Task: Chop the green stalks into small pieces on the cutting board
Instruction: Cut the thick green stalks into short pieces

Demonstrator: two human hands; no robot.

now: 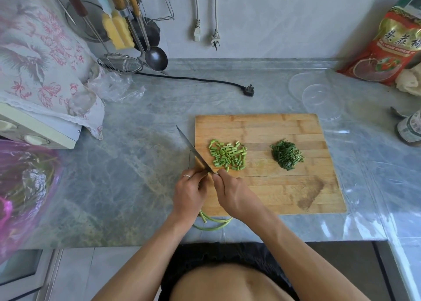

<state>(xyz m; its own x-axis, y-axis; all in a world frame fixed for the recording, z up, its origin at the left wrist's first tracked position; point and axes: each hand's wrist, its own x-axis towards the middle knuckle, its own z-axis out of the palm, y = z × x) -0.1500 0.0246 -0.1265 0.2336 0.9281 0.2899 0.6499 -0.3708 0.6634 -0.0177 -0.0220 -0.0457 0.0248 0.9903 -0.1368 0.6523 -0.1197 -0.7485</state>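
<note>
A wooden cutting board (284,191) lies on the grey counter. On it sit a pile of light green stalk pieces (227,156) and, further right, a heap of finely chopped dark greens (287,155). My left hand (189,193), wearing a ring, curls over a bundle of long green stalks (213,223) at the board's near left corner; their ends curve off the front edge. My right hand (230,193) grips the handle of a knife (192,148). Its blade points up and left across the board's left edge, right at my left fingertips.
A black plug and cord (249,90) lie behind the board. Clear plastic lids (319,100) and a red food bag (391,41) stand at the back right, a jar (410,130) at the right edge. At the left are a cloth-covered appliance (41,57) and a pink bag (25,187).
</note>
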